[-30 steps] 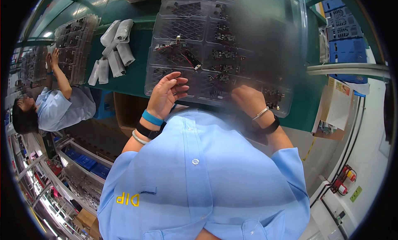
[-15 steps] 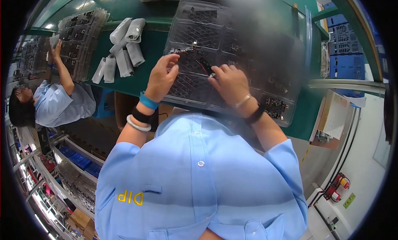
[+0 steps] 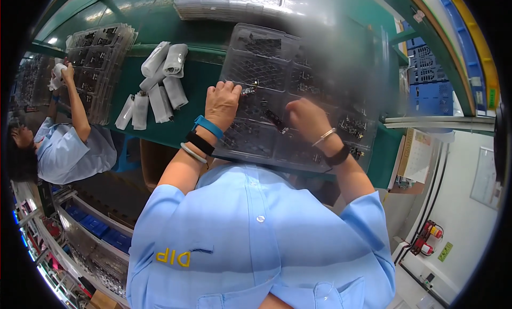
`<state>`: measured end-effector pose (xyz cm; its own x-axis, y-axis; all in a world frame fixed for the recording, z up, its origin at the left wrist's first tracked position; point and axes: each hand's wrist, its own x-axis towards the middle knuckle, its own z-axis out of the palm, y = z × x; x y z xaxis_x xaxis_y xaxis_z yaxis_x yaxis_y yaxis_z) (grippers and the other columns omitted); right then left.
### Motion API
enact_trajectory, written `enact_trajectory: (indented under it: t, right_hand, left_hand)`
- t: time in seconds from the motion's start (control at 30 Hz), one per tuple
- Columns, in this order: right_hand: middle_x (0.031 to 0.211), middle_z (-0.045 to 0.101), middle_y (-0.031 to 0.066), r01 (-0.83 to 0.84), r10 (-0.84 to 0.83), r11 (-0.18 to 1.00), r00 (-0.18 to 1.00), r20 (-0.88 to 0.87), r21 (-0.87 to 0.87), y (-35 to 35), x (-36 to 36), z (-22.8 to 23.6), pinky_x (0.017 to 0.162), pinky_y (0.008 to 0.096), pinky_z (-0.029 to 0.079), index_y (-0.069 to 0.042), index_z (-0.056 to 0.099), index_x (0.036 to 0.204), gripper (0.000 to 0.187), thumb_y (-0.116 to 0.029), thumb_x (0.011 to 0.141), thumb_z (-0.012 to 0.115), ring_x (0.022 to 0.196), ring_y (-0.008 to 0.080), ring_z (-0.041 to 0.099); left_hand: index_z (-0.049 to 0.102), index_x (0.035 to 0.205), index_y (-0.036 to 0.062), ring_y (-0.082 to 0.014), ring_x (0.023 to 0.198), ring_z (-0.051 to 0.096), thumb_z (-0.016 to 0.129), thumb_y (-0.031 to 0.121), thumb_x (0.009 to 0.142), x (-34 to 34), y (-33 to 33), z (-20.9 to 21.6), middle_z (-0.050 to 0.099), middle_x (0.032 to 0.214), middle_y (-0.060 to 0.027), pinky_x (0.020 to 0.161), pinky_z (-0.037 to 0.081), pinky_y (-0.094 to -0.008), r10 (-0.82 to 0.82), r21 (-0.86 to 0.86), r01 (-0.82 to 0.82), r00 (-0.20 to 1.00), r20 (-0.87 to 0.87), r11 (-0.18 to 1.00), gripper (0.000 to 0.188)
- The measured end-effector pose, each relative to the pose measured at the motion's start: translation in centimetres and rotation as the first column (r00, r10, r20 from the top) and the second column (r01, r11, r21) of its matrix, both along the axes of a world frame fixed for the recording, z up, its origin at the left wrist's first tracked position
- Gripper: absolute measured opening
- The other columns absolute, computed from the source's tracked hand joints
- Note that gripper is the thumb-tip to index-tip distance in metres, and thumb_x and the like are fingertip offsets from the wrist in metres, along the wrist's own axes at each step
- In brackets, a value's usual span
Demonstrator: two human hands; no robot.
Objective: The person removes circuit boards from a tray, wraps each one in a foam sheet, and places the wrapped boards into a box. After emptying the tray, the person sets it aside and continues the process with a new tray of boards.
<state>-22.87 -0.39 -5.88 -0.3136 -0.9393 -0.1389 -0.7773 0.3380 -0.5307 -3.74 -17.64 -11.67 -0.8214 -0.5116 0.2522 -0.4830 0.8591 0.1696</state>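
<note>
A clear plastic tray (image 3: 260,75) with several compartments lies on the green bench in front of me. My left hand (image 3: 223,103) is over its left edge, fingers curled down and closed on the near end of a small circuit board (image 3: 248,89) with shiny metal parts. Beside it, a dark narrow circuit board (image 3: 275,119) lies slanted in a middle compartment. My right hand (image 3: 310,119) hovers just right of this board, apart from it; its fingers are bent and smeared, so their grip is unclear. More small boards (image 3: 352,127) sit in the tray's right compartments.
White wrapped bundles (image 3: 158,90) lie on the bench to the left, near a stack of filled trays (image 3: 96,69). Further trays (image 3: 229,5) stand behind mine. At far left a co-worker (image 3: 74,143) handles something white. A haze blurs the upper right.
My left hand has closed on the small board. My right hand has let go of the dark board and drawn off to the right. The whole view has shifted slightly.
</note>
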Motion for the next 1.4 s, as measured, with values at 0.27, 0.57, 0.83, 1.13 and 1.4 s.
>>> enact_trajectory:
  t: [0.27,0.57,0.83,1.13,1.4]
  right_hand:
    - [0.087,0.063,0.0104,-0.068,0.094,0.974,0.989,-0.11,0.215,-2.8,-0.5,1.8,0.07,0.0392,0.051,-0.009,0.063,0.088,0.017,-0.025,0.083,0.062,0.079,0.0296,0.063]
    - [0.092,0.062,0.0127,0.021,-0.06,0.969,0.987,0.151,0.247,-0.1,0.5,0.3,0.073,0.0386,0.049,-0.009,0.061,0.099,0.022,-0.022,0.082,0.064,0.083,0.0309,0.062]
    - [0.089,0.059,0.0092,0.012,-0.042,0.947,0.996,-0.085,-0.322,-9.5,-6.3,-0.4,0.068,0.0363,0.051,-0.009,0.061,0.093,0.011,-0.012,0.082,0.06,0.08,0.0282,0.062]
    - [0.106,0.058,0.0069,-0.311,0.072,0.903,0.788,-0.612,-0.295,-17.6,-6.9,-7.4,0.07,0.0383,0.052,-0.011,0.061,0.104,0.021,-0.009,0.085,0.055,0.091,0.0269,0.062]
    - [0.111,0.059,0.0085,-0.004,0.026,0.991,0.986,0.167,-0.131,-13.6,-1.5,-0.7,0.072,0.0315,0.052,-0.008,0.053,0.122,0.034,-0.027,0.093,0.053,0.084,0.0183,0.063]
  left_hand:
    - [0.063,0.098,0.0084,-0.0236,0.087,0.054,0.063,0.006,0.076,1.1,-0.4,2.0,0.058,0.09,-0.0047,0.074,0.041,-0.0355,-0.023,0.141,0.038,0.995,-0.101,0.989,0.022]
    - [0.059,0.104,0.0012,-0.0179,0.073,0.056,0.06,0.0,0.082,6.0,0.4,3.1,0.058,0.084,-0.0079,0.066,0.046,-0.0289,0.319,0.664,-0.032,0.893,-0.316,0.747,0.022]
    - [0.058,0.109,-0.0004,-0.009,0.069,0.05,0.059,0.0,0.086,7.7,1.5,2.6,0.054,0.081,-0.0046,0.061,0.043,-0.023,0.377,0.788,0.005,0.876,-0.3,0.615,0.023]
    - [0.06,0.107,0.0016,-0.0213,0.071,0.055,0.057,-0.004,0.083,7.4,1.3,5.0,0.055,0.084,-0.0087,0.063,0.045,-0.0284,0.346,0.663,-0.015,0.861,-0.372,0.749,0.025]
    - [0.063,0.111,0.0076,-0.0241,0.082,0.055,0.061,-0.01,0.072,7.1,0.6,5.6,0.057,0.095,-0.0081,0.073,0.045,-0.0318,0.099,0.229,-0.029,0.949,-0.299,0.973,0.043]
